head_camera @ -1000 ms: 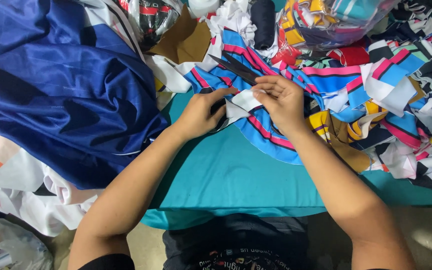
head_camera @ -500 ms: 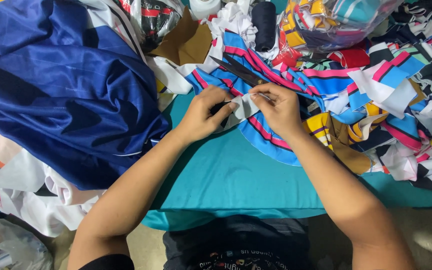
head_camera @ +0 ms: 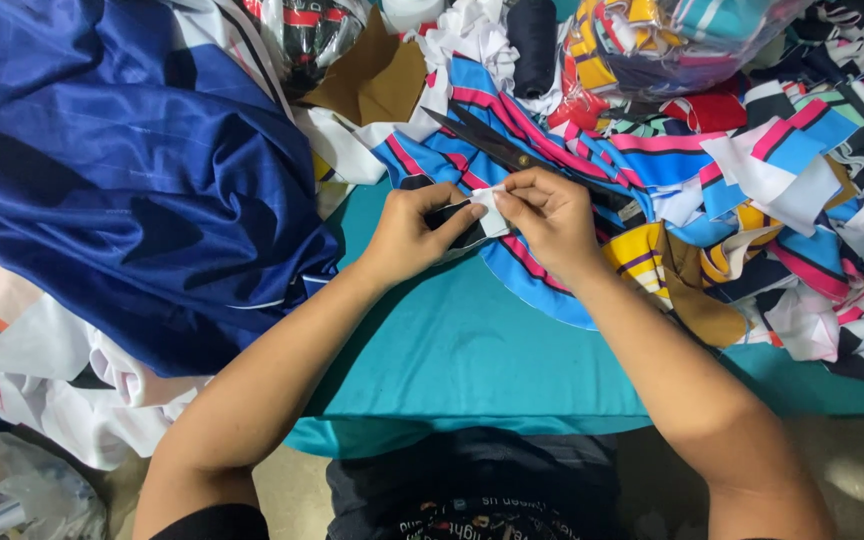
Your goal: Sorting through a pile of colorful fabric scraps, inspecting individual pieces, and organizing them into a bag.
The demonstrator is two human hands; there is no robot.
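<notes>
Two hands meet over one small white fabric scrap (head_camera: 489, 208), which sits at the middle of the table, just above the bare teal cloth (head_camera: 472, 350) and on the edge of a blue, pink and white striped piece (head_camera: 552, 290). The left hand (head_camera: 414, 232) pinches the scrap's left end between thumb and forefinger, its other fingers curled under; a dark bit of fabric shows just beneath that grip. The right hand (head_camera: 552, 215) pinches the scrap's right end the same way, fingers pressed together and bent inward, so the scrap is held between both hands.

Just behind the hands, a pair of dark scissors (head_camera: 487, 145) lies on the striped fabric, blades pointing up and left. To the right spreads a heap of mixed scraps (head_camera: 802, 220) in yellow, brown, pink, white and black. A clear plastic bag (head_camera: 682, 35) stuffed with more colourful pieces sits at the top right. A brown piece (head_camera: 372, 85) lies near the top centre. A large shiny navy garment (head_camera: 122, 170) covers the left side, over white fabric (head_camera: 52, 380).
</notes>
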